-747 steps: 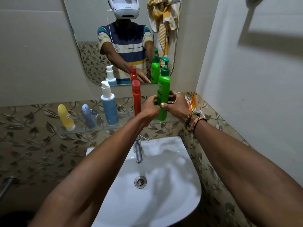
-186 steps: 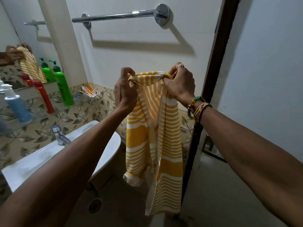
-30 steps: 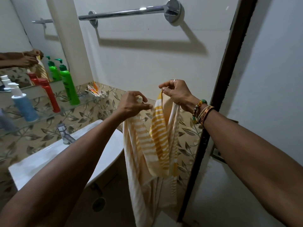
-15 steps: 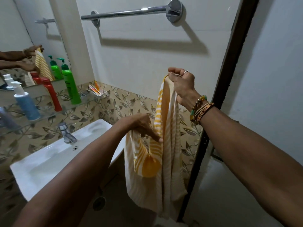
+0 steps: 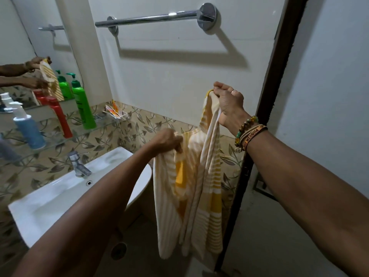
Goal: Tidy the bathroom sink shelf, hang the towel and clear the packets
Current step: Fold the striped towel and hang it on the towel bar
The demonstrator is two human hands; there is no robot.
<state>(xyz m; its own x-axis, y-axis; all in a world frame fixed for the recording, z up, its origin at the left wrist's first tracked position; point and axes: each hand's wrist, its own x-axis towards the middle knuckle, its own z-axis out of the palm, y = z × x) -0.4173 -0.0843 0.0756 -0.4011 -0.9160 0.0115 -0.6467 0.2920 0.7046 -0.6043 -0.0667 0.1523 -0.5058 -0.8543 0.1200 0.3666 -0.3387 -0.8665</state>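
Bathroom wall: towel rail [image 5: 155,17] bare. Towel [image 5: 207,186] hangs below rail, bunched. Your right hand [image 5: 229,104] pinches top edge; left hand [image 5: 167,140] fingers curled round lower fold. Hanging step, likely: next, lift and drape over rail. Packets [image 5: 113,111] lie left of and below rail, uncleared.

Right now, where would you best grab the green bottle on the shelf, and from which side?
Probably round its middle, from the front: the green bottle stands upright, its pump top is narrow, and the red bottle stands close beside it. First free one: the left hand and right hand hold the towel.
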